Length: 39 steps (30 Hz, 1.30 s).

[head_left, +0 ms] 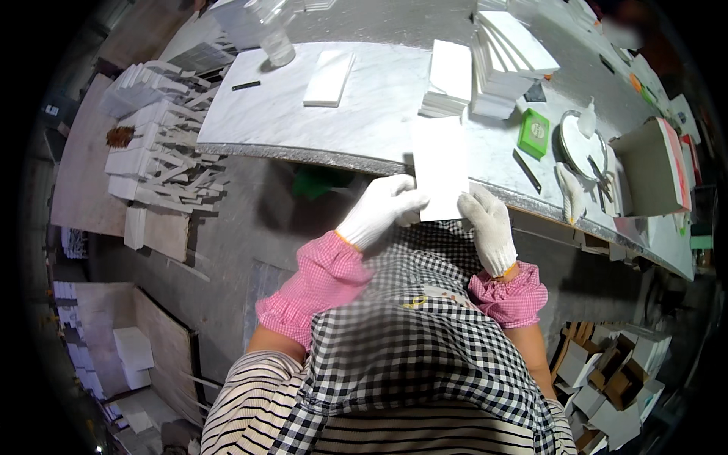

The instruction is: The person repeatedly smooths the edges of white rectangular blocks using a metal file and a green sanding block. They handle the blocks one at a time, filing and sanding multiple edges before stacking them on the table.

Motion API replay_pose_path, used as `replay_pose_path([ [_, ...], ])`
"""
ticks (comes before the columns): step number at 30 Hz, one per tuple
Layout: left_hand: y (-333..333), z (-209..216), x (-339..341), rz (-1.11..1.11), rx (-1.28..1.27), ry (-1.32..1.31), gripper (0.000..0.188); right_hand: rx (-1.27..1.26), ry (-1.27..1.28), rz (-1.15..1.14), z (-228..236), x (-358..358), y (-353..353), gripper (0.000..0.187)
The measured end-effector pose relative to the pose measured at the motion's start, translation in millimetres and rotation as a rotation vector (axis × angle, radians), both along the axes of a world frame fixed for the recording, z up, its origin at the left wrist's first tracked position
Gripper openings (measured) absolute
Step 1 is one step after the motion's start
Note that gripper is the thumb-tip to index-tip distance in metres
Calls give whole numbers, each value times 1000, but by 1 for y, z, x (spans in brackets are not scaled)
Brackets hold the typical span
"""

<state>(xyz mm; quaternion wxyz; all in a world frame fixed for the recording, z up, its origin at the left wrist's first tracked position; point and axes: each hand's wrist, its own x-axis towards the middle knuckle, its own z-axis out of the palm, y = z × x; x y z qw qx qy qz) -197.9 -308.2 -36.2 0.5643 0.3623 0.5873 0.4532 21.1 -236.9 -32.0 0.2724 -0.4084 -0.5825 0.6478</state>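
A white rectangular tile (440,167) is held upright-looking in front of me, at the near edge of the marble-patterned table (265,121). My left hand (381,208), in a white knit glove, pinches its lower left edge. The lower right edge is gripped by my right hand (489,226), gloved the same way, thumb on the front face. The fingers behind the tile are hidden. Just beyond it stands a short stack of similar white tiles (449,72), with a taller fanned stack (500,68) to its right. Another white tile (329,78) lies flat farther left.
On the table's right side are a green box (534,133), a dark strip-like tool (527,170), a round tray (582,144), a loose white glove (569,192) and an open carton (651,171). A clear bottle (277,45) stands at the back left. White strips (171,167) are piled left.
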Motion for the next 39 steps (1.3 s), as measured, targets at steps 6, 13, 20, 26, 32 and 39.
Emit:
replay_pose_path([
  [6,2,30,1,227,594,1225,72,907,-448,40,32,8,9,29],
  [13,28,64,17,-376,717,1339,50,1124,-580,204,69,-1,4,21],
  [20,30,49,25,-155,765,978,32,664,-352,-58,63,18,6,36],
  [26,41,56,31,-208,748,1050,29,696,-227,-155,50,25,8,24],
  [32,57,51,51,-182,827,917,26,691,-130,-227,49,28,10,21],
  [39,74,57,68,-334,742,1006,30,473,-90,-284,25,46,22,26],
])
